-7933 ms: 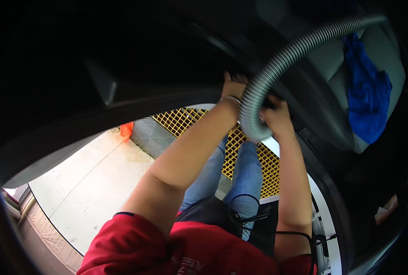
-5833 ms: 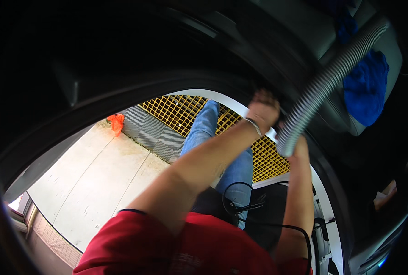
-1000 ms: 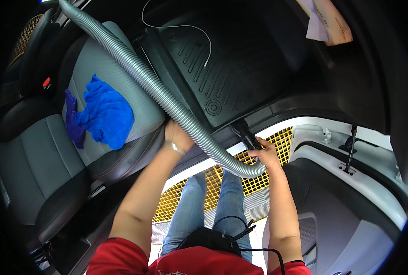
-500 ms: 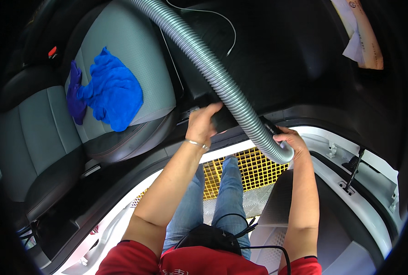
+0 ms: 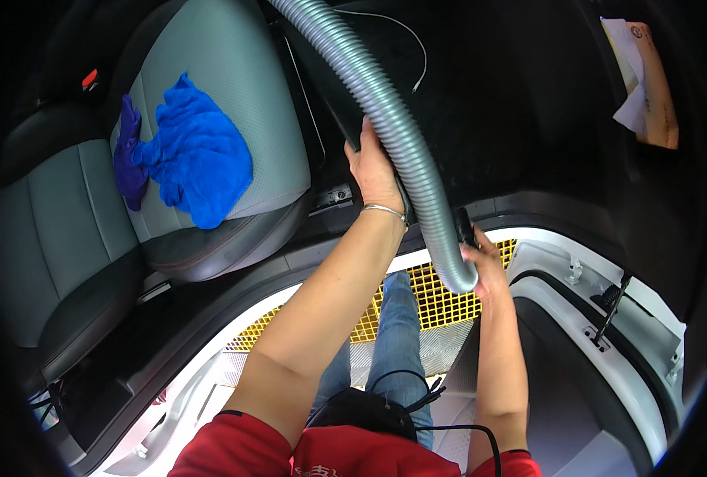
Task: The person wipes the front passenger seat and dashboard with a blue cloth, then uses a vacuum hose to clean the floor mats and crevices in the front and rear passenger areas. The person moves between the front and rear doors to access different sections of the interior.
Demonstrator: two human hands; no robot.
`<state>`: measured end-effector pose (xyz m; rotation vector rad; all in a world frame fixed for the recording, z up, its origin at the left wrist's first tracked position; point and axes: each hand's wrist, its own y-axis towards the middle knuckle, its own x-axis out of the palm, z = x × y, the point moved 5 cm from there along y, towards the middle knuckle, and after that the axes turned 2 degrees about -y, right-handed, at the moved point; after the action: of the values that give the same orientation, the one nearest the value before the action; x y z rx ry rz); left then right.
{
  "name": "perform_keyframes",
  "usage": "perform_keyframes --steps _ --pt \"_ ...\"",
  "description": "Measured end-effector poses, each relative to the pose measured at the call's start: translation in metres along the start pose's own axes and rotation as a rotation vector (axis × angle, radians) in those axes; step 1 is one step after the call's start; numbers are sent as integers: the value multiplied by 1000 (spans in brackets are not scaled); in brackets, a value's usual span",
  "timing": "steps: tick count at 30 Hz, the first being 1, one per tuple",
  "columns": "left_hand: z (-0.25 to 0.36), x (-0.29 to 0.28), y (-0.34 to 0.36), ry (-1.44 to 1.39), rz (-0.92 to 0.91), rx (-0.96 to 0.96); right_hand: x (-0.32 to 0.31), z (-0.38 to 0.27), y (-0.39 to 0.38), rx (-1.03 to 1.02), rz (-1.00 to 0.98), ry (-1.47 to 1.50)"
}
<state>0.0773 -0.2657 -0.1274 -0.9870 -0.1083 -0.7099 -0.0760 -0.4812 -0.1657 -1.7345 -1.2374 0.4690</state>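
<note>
A ribbed grey vacuum hose [image 5: 397, 131] comes in from the top and bends round at my right hand [image 5: 488, 266]. That hand is closed at the bend, gripping a black handle [image 5: 464, 228] beside the hose. My left hand [image 5: 375, 173], with a bracelet at the wrist, reaches into the car's footwell just left of the hose. Its fingers curl round something dark, which I cannot make out against the black floor. On the grey seat [image 5: 270, 135] lie a blue cloth [image 5: 198, 155] and a purple glove-like piece [image 5: 131, 159].
A thin white cable [image 5: 417, 56] lies on the dark footwell floor. Crumpled brown-and-white paper [image 5: 647, 87] is at the far right. The white door sill [image 5: 290, 298] curves between me and the footwell, with yellow grating [image 5: 441, 298] below. The open door [image 5: 576, 381] stands at my right.
My left hand has moved forward and right, up against the hose. The right hand and the hose bend have shifted slightly left.
</note>
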Motion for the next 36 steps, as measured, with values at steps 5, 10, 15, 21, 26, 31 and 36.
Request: perform_keyframes --steps 5,10,15,21,26,31,36 --pt "39 51 -3 532 -391 219 17 11 -40 154 -203 -75" --pt "66 72 41 585 -517 28 89 -4 -50 -67 -257 -606" --pt "80 44 86 600 -167 -280 134 -11 -21 -212 -169 -1412" --pt "92 70 93 995 -108 -14 105 -1 -33 -297 19 -1036" --pt "101 106 112 1069 -394 61 99 -5 -47 -482 -85 -1297" --pt "104 105 132 931 -468 -45 169 5 14 -795 -172 -1563" --pt "108 102 135 1053 -575 -95 201 18 68 -799 -155 -1590"
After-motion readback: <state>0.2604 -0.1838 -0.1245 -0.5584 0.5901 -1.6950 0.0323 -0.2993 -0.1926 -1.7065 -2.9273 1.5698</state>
